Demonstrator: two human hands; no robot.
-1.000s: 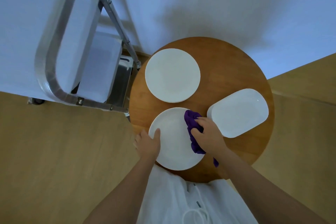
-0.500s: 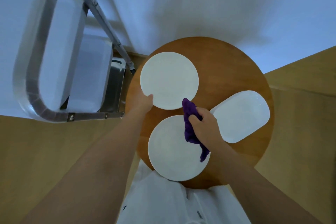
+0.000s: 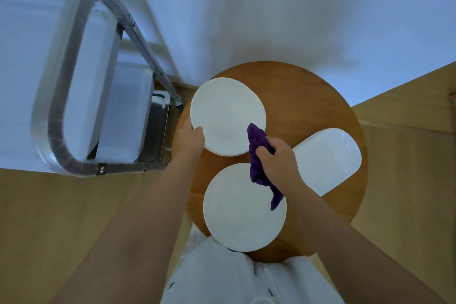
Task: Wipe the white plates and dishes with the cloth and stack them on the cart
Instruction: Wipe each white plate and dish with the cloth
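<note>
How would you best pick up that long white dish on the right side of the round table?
Probably by the rim of one short end of the oblong dish, fingers under the edge and thumb on top. It lies flat and slanted on the round table, so only its rim offers a hold. Its far right end sits near the table's edge, away from the right hand gripping the purple cloth.

Two hands at work over three white dishes on my round counter (image 3: 308,96).

My left hand (image 3: 191,139) pinches the near-left rim of the far plate (image 3: 227,113), thumb on top. My right hand (image 3: 277,163) has its grip closed round the purple cloth (image 3: 257,155), bunched between the far plate and the near plate (image 3: 243,207), one tail trailing over the near plate. An oblong dish (image 3: 330,158) lies right of that hand. The steel cart (image 3: 74,131) stands left of the counter.
</note>
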